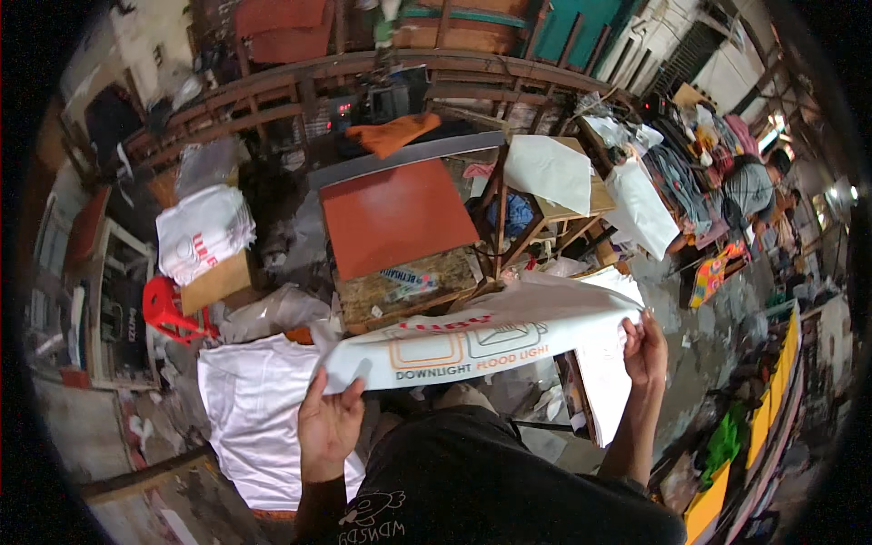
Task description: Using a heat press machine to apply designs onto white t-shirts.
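Observation:
A white printed cloth [554, 329] with red, orange and grey line drawings and lettering is stretched across in front of me. At its left end my left hand [331, 413] pinches the edge, thumb up against the fabric. My right hand [643, 350] grips the opposite end, fingers closed on the border. Between the hands the cloth sags slightly, its far part falling toward the heat-press-like table with a red-brown board [400, 218]. Below left lies a spread pile of plain white cloth [259, 409]. To the right, more white cloth or sheets [599, 391] rest on a stand, partly covered by the held piece.
A stack of white printed cloths [207, 232] sits on a cardboard box beside a red plastic stool [168, 309]. Beyond stand a wooden table [595, 202] with white sheets and an orange cloth [393, 134]. Another person [752, 193] is among fabric heaps at far right.

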Tool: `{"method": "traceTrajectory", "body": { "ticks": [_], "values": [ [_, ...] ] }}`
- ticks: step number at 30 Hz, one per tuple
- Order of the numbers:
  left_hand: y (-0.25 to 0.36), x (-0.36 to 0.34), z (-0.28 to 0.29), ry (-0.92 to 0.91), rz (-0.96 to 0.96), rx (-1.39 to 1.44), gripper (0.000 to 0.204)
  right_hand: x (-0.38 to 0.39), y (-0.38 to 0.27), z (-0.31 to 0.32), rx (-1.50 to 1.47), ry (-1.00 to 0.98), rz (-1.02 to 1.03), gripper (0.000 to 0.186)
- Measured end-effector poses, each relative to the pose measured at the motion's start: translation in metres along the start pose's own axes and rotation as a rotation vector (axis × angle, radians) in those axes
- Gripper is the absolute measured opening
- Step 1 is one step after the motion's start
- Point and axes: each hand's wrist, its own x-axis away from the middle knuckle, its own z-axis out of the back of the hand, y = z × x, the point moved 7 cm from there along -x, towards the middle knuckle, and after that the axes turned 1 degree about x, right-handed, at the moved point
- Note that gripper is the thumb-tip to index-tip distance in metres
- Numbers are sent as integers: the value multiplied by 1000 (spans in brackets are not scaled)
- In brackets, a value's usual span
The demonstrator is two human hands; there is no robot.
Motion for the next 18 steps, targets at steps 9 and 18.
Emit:
{"method": "traceTrajectory", "body": {
  "ticks": [9,18],
  "values": [
    [-111,-145,-41,-12,98,-756,43,47,104,209,142,266,-267,31],
    [-178,-342,7,169,332,-1451,39,119,239,214,-219,539,-706,32]
  ]
}}
